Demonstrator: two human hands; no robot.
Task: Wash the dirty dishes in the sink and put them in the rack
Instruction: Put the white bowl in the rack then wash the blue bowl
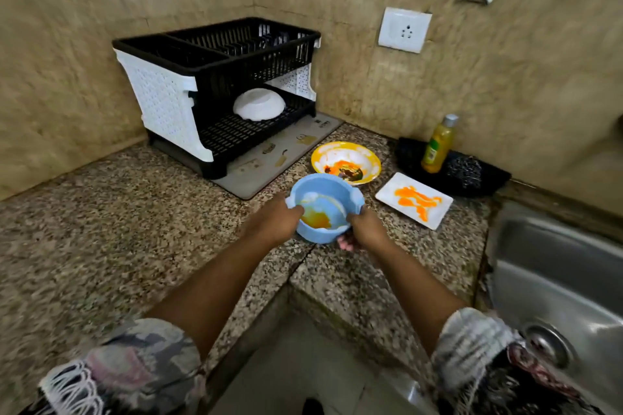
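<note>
Gripping a blue bowl (pixel 324 207) above the counter (pixel 101 229), left hand (pixel 274 220) at its 9 o'clock rim, right hand (pixel 365 232) at 4 o'clock; its stained mouth tilts toward the camera, rack (pixel 215 91) at 11 o'clock.

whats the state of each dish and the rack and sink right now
blue bowl: dirty, held in left hand and right hand
yellow bowl: dirty, on counter
white plate: dirty, on counter
white bowl: upside down in rack
bottle: upright, capped
sink: no dishes visible

Both hands, left (pixel 274 220) and right (pixel 365 232), holding stained blue bowl (pixel 325 205) over granite counter (pixel 101 219)
</note>
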